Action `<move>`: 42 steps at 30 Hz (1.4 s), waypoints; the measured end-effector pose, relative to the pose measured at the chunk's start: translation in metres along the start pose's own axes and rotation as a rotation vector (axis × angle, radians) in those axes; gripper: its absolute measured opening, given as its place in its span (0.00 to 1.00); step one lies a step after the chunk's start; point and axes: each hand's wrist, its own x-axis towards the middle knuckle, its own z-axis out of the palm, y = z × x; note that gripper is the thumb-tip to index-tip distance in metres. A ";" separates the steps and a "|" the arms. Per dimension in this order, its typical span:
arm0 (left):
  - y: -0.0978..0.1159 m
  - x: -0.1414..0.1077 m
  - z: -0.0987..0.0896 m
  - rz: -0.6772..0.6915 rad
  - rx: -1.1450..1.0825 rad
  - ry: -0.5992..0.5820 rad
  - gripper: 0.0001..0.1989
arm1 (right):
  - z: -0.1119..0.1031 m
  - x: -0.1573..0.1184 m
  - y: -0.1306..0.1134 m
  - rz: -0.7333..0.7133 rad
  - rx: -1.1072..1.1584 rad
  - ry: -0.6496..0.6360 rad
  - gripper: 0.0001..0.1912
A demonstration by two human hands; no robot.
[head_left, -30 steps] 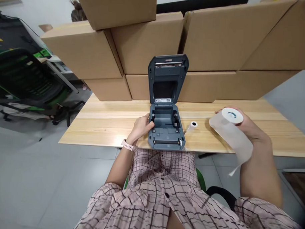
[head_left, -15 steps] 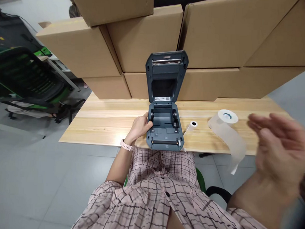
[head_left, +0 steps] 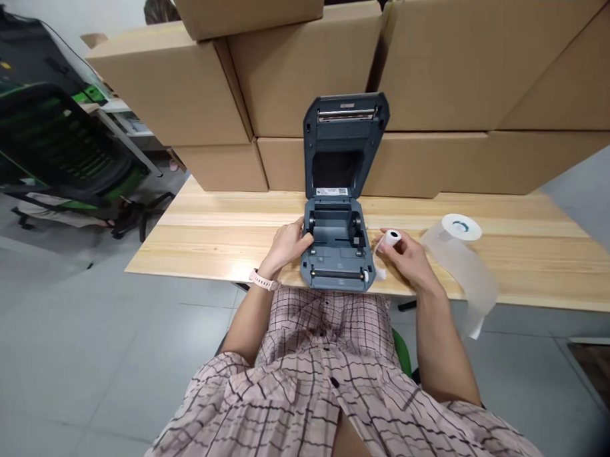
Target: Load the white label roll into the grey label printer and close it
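Observation:
A dark grey label printer (head_left: 334,259) stands at the table's front edge with its lid (head_left: 344,143) swung up and its inner bay exposed. My left hand (head_left: 287,246) grips the printer's left side, thumb over the rim. Just right of the printer, my right hand (head_left: 412,260) has its fingers closed around a small white paper roll (head_left: 391,239), whose loose end trails down beside the printer. Farther right lies a larger white label roll (head_left: 468,219), its unwound strip (head_left: 466,271) hanging over the front edge.
Stacked cardboard boxes (head_left: 310,75) line the back of the wooden table (head_left: 209,238). To the left are a black and green office chair (head_left: 52,146) and another desk. Part of a person (head_left: 160,7) shows behind the boxes.
My right hand has come in from the far right and taken hold of the small paper roll, lifting it slightly. My left hand stays on the printer. The view has shifted a little.

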 end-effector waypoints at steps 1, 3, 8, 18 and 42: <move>0.000 0.000 0.000 0.001 -0.007 -0.001 0.11 | -0.006 -0.003 -0.009 -0.016 0.036 -0.020 0.32; 0.000 0.000 0.000 0.005 -0.017 -0.011 0.12 | -0.014 -0.009 -0.035 -0.097 0.100 -0.097 0.33; -0.002 0.000 0.002 -0.001 -0.029 -0.010 0.13 | 0.010 0.005 -0.119 -0.369 -0.286 -0.562 0.31; -0.001 -0.003 0.007 -0.069 0.084 0.019 0.22 | 0.081 0.045 -0.123 -0.667 -0.995 -0.849 0.24; -0.008 0.004 0.000 0.040 -0.073 -0.059 0.20 | 0.045 0.010 -0.102 -0.651 -0.616 -0.858 0.28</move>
